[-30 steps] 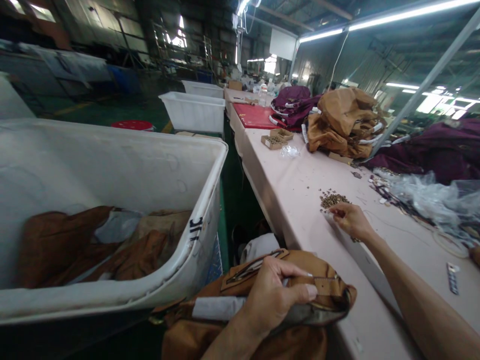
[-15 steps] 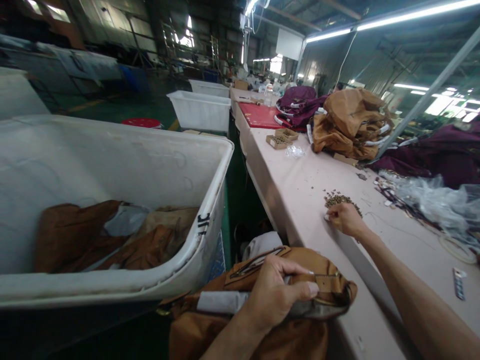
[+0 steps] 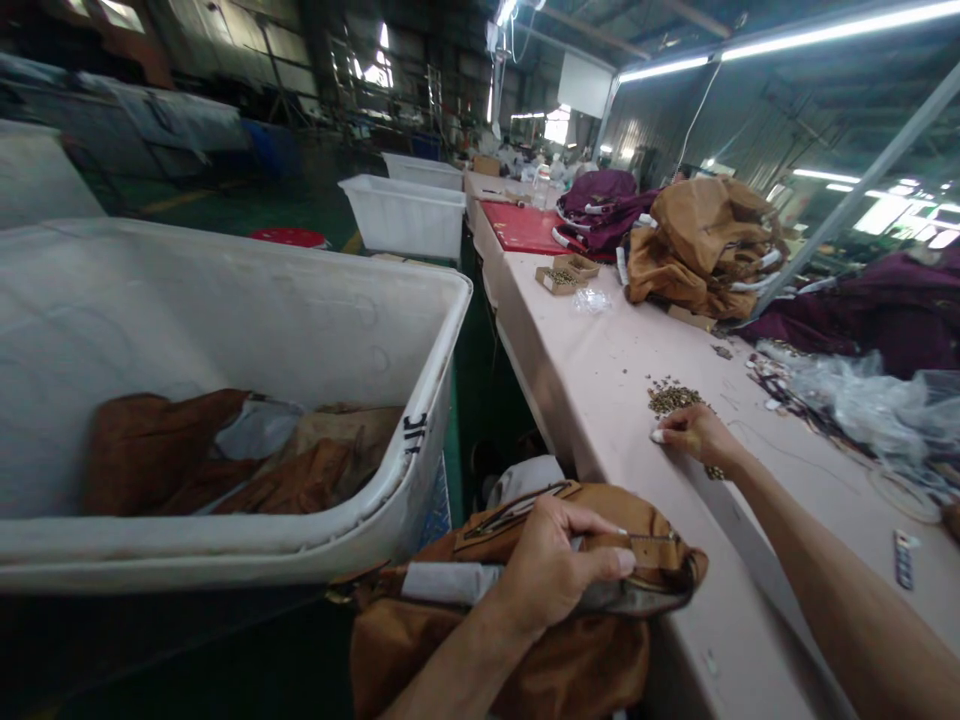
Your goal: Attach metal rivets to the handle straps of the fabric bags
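Observation:
Thumb and fingers of my left hand (image 3: 559,565) pinch the upper edge of a tan bag (image 3: 480,630), near its zip and a small leather tab. The bag rests below the table edge, with white wrapping round one handle. My right hand (image 3: 694,438) is at the near side of a pile of small brass-coloured metal pieces (image 3: 671,396) on the pink table (image 3: 577,370). Its thumb and index finger are pressed together, and whatever may be between them is too small to make out.
At the left stands a big white bin (image 3: 247,270) holding brown bags (image 3: 157,450). Farther along the table are small cardboard boxes (image 3: 556,280), a red board (image 3: 517,228), purple bags (image 3: 600,200), piled tan bags (image 3: 697,240) and clear plastic (image 3: 862,400).
My right hand has closed its fingertips a little beside the metal pieces and shifted slightly. My left hand keeps its hold on the bag. The camera view has moved slightly.

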{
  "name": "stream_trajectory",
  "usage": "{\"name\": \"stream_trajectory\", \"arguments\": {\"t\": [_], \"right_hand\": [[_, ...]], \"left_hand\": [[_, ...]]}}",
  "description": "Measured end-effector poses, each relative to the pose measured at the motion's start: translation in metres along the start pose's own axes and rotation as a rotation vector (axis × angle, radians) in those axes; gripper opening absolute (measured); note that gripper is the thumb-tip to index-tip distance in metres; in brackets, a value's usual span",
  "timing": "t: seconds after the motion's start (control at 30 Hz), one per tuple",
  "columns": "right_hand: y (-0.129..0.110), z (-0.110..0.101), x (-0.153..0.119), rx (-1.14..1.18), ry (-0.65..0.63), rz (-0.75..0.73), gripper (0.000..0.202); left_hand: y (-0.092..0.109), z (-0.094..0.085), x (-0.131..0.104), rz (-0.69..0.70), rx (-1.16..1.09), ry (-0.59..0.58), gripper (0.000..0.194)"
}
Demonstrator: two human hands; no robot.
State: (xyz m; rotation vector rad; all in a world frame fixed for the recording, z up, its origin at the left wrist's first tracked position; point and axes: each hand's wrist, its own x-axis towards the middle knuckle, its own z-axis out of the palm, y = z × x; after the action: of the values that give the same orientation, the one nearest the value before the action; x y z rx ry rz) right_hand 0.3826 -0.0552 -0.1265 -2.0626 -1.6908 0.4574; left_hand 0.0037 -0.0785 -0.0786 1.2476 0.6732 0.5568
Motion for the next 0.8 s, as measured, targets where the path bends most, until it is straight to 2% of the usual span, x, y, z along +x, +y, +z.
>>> {"name": "stream_trajectory", "arguments": {"t": [0.1, 0.23, 0.5, 0.6, 0.8], "right_hand": [[-0.003, 0.004, 0.003, -0.002, 0.033, 0.052, 0.035], [-0.01, 0.009, 0.005, -0.019, 0.077, 0.105, 0.03], [-0.017, 0.013, 0.022, 0.035, -0.132, 0.308, 0.027], [-0.021, 0.014, 0.032, 0.036, -0.143, 0.389, 0.029], [-0.031, 0.018, 0.032, -0.037, -0.108, 0.439, 0.03]], "left_hand": [[0.0, 0.0, -0.002, -0.006, 0.004, -0.027, 0.027], [0.004, 0.001, -0.004, -0.023, 0.044, -0.042, 0.027], [-0.007, -0.002, -0.007, -0.033, 0.124, 0.102, 0.036], [-0.009, -0.002, -0.007, -0.049, 0.099, 0.142, 0.038], [0.001, -0.004, -0.011, -0.074, 0.103, 0.106, 0.036]]}}
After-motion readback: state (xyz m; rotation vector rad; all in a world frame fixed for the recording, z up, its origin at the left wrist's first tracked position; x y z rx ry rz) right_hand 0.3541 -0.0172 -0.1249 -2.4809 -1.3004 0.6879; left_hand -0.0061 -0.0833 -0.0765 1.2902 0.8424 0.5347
